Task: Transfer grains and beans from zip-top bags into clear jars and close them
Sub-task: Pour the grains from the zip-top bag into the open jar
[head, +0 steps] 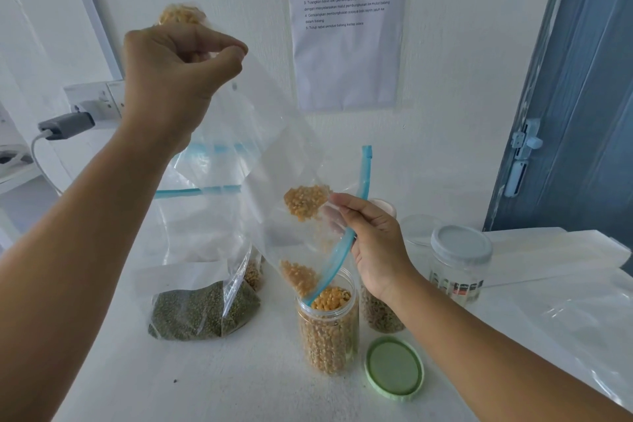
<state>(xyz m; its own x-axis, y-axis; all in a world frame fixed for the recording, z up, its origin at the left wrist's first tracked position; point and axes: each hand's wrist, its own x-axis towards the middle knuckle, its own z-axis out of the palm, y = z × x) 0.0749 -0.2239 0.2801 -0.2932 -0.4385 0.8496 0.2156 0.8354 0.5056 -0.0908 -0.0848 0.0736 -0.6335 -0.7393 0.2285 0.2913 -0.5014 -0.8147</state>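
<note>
Left hand (178,68) clenched on raised bag (260,154) bottom, right hand (370,236) pinching blue zip edge, corn (305,202) spilling into open jar (329,329), green lid (394,367) beside on bench (239,387)

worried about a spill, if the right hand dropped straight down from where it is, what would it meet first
Likely the jar of brownish grains right under the right hand, beside the open corn jar. Depth is unclear, so the hand may pass in front of it and reach the table.

A white worktop (239,387) is carrying an open jar of yellow corn (329,329) near its middle, a green lid (394,367) lying just right of it, a bag of green beans (202,310) sitting toward the left, and a grey-lidded jar (459,264) standing toward the back right
</note>
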